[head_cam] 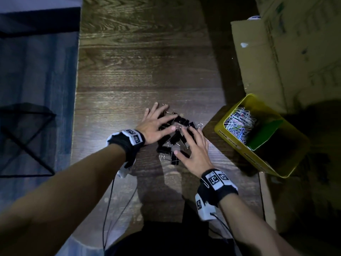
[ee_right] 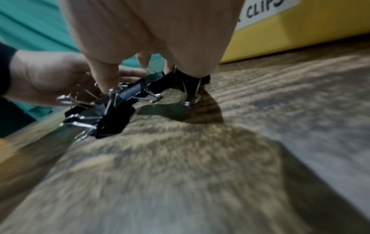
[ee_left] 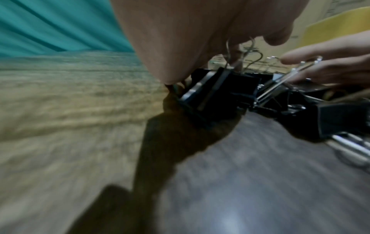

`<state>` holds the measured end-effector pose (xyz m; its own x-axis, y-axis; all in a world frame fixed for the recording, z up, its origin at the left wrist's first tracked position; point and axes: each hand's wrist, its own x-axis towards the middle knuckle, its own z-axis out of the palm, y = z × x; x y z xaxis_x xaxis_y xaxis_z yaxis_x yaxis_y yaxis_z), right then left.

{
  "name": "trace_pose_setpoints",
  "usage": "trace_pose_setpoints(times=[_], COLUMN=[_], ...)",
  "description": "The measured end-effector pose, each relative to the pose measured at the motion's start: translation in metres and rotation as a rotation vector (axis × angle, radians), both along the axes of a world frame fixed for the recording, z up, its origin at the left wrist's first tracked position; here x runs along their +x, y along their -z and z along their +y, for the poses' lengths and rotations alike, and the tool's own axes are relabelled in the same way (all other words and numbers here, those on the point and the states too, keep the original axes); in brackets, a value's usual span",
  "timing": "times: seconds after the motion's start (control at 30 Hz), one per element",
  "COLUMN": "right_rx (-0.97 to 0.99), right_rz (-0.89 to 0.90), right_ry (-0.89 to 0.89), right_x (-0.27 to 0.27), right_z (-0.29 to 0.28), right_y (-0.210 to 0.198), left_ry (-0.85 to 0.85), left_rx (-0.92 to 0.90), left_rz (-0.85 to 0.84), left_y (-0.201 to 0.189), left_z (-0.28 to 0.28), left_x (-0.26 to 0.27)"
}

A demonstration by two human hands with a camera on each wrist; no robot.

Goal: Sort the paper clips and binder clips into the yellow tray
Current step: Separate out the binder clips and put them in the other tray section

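Black binder clips [head_cam: 175,137] heaped on floor; coloured paper clips [head_cam: 239,122] in yellow tray [head_cam: 228,139].

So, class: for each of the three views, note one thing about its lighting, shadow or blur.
Head view: bright pool on the binder clips, dark corners. Left wrist: floor smeared, glare spot low. Right wrist: right hand casts a hard shadow.
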<state>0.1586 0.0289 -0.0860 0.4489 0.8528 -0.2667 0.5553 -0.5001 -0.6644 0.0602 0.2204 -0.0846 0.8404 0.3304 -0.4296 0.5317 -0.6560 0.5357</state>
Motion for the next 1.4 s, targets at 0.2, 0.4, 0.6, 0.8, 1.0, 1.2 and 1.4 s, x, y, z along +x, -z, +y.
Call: trace_pose_setpoints(times=[0.2,0.4,0.6,0.8,1.0,1.2,1.4], right_rx=[0.020,0.176,0.132,-0.161,-0.110,0.329,0.283], right_rz=[0.120,0.298,0.091,-0.025,0.023,0.825,0.662], right_ry=[0.000,0.162,0.295,0.201,0.335,0.762,0.558], right_x=[-0.015,-0.016,0.005,0.021,0.027,0.033,0.039], right_z=[-0.031,-0.050,-0.032,-0.007,-0.014,-0.017,0.000], right_y=[-0.007,-0.016,-0.030,-0.025,-0.030,-0.064,-0.089], left_ry=[0.004,0.005,-0.168,-0.056,-0.211,-1.038,-0.901], left_rx=[-0.029,-0.088,-0.091,-0.001,-0.067,-0.791,-0.656], left_rz=[-0.070,-0.111,-0.114,0.053,0.017,-0.334,-0.330], left_y=[0.002,-0.002,-0.023,-0.026,-0.030,-0.053,-0.078], left_z=[-0.048,-0.094,-0.078,-0.069,-0.062,-0.050,-0.046], left_x=[-0.037,-0.066,-0.053,-0.041,-0.043,-0.036,-0.031])
